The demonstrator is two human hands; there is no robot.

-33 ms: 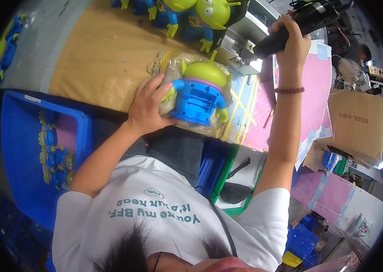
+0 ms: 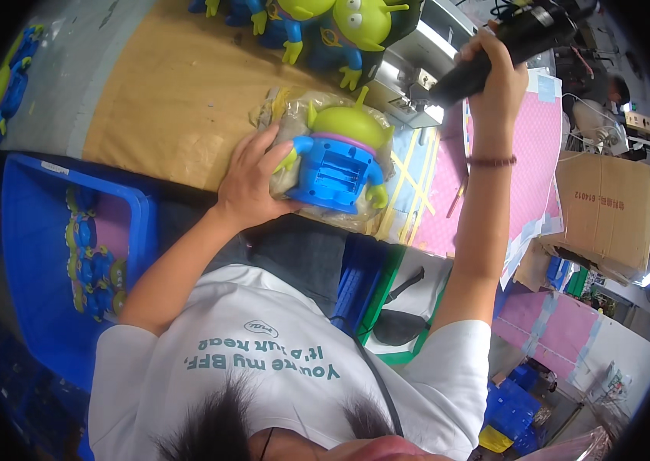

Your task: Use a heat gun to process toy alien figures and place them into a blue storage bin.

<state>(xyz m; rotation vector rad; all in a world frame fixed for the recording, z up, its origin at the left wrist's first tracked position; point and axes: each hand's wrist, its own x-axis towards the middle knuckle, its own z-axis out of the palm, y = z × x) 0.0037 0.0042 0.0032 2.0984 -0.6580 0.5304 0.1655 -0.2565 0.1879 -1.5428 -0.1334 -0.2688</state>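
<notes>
- At your far left, green-and-blue toys [image 2: 6, 96] lie along the edge of the worktable [image 2: 163, 84].
- Below them, a blue bin [image 2: 144, 230] holds more small toys in the same colours.
- Your left hand [image 2: 250, 180] holds the near side of the toy figure [image 2: 336, 173], its fingers slightly apart but clamped on the toy, with the thumb by its lower edge.
- The toy figure lies on a plastic-covered pad [image 2: 288, 123] at the table's front edge, green head away from you, the slotted recess in its blue body facing up.
- Beyond it, larger matching figures [image 2: 355, 27] stand at the back.
- Just right of those is a metal fixture [image 2: 417, 107].
- Your right hand [image 2: 500, 77] has its fingers clamped around a black handheld tool [image 2: 467, 81], raised well apart from the toy figure, its lower end near the fixture.
- Under your right forearm spreads a pink sheet [image 2: 532, 146].
- Farther right sits a cardboard box [image 2: 605, 203].
</notes>
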